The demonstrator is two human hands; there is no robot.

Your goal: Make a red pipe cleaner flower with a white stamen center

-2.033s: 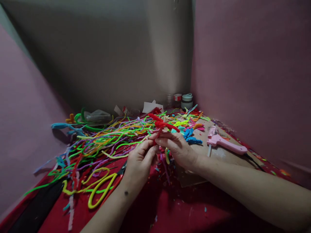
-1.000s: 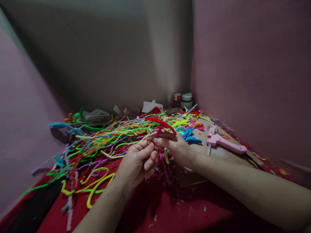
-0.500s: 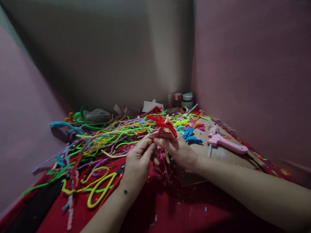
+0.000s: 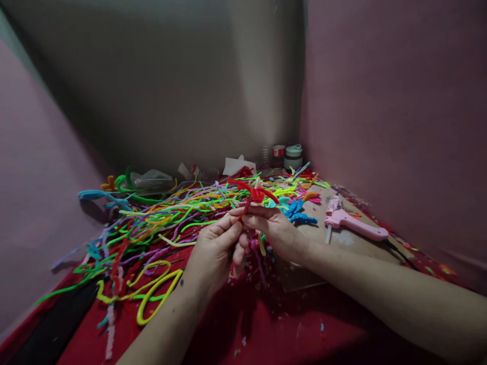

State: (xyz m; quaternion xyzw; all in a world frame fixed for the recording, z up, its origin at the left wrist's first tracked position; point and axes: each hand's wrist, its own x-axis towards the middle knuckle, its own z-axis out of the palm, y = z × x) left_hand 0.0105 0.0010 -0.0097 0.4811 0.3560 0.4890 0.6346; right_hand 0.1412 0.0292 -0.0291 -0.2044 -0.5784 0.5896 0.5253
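Between my two hands is a red pipe-cleaner flower (image 4: 256,194) with curved petals and pale tips at its centre. My left hand (image 4: 217,243) pinches the lower stem between thumb and fingers. Right beside it, my right hand (image 4: 272,228) is closed on the stem just under the petals, its fingertips meeting the left ones. The stem's lower part is mostly hidden by my fingers. Behind my hands spreads a heap of coloured pipe cleaners (image 4: 163,218). A blue pipe-cleaner piece (image 4: 300,213) lies just beyond my right hand.
A pink glue gun (image 4: 355,223) rests on a board (image 4: 315,238) at the right, its cord trailing off. The yellow handle of scissors (image 4: 142,309) shows beside my left forearm. A lidded jar (image 4: 293,157) and a plastic bag (image 4: 152,180) stand by the back wall.
The red flower has turned, so its petals face another way. My left hand has rolled and shifted slightly left, covering more of the scissors. My right hand stays nearly in place.
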